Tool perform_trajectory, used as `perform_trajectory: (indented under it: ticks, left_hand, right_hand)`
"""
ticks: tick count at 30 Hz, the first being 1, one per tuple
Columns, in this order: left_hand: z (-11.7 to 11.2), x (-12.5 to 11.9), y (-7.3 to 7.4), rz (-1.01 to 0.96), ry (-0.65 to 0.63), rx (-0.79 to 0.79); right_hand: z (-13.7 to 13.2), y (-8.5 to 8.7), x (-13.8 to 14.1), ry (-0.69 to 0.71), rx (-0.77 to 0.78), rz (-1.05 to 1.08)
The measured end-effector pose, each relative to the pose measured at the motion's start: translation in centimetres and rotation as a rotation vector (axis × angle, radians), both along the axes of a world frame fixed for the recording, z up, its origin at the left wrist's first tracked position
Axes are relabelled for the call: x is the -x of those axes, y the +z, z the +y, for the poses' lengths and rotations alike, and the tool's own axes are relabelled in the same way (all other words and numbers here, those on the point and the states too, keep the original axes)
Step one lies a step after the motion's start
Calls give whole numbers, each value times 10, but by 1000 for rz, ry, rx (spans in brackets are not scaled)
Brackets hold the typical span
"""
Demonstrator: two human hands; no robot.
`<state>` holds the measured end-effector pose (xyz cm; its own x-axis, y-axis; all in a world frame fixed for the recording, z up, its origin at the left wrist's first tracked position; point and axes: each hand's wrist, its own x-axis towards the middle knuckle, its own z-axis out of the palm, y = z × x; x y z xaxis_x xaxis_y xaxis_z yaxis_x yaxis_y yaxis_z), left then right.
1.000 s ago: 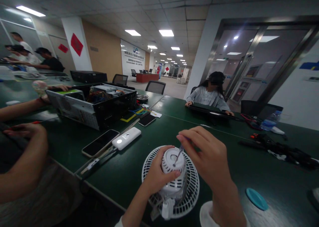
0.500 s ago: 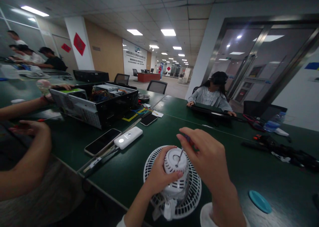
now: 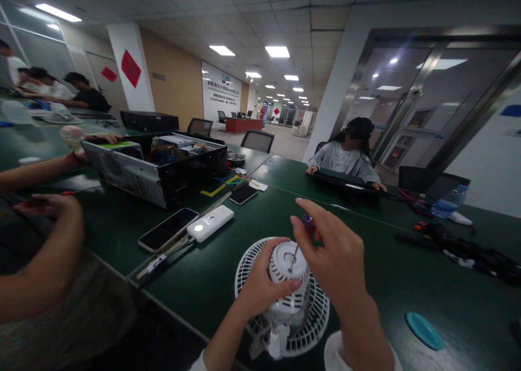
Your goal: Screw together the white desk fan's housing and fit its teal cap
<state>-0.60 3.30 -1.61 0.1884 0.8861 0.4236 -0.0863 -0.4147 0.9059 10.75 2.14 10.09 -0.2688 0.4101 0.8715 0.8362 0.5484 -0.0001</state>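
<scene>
My left hand (image 3: 264, 287) wraps around the white, slotted motor housing of a small fan (image 3: 290, 262), which stands upright on its round white grille (image 3: 319, 308). My right hand (image 3: 336, 257) pinches a small purple-handled screwdriver (image 3: 307, 223) above the housing. Its thin metal shaft reaches down into the recess in the housing's top. The fingers of my left hand hide the housing's near side. A white cord bundle hangs at the grille's near edge.
A white power bank (image 3: 210, 223) and a smartphone (image 3: 168, 229) lie to my left, before an open computer case (image 3: 157, 170). A co-worker's hand (image 3: 49, 208) rests at far left. A teal lid (image 3: 424, 331) and black cables (image 3: 459, 251) lie right.
My right hand has turned slightly and risen, showing more of the purple screwdriver handle. The shaft still points into the housing. The whole view has shifted a little.
</scene>
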Motion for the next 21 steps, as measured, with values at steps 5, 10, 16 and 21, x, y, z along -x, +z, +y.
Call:
perform_trajectory:
  ticks: [5, 10, 16, 21]
  left_hand:
    - [1, 0, 0, -6, 5, -10]
    - [0, 1, 1, 13, -3, -22]
    - [-1, 1, 1, 4, -8, 1]
    - [-2, 1, 3, -5, -5, -6]
  right_hand:
    - [-3, 2, -3, -25, 24, -60]
    - [-11, 7, -12, 30, 162, -75]
    - [-10, 6, -10, 54, 79, -7]
    - [-5, 4, -8, 12, 146, -26]
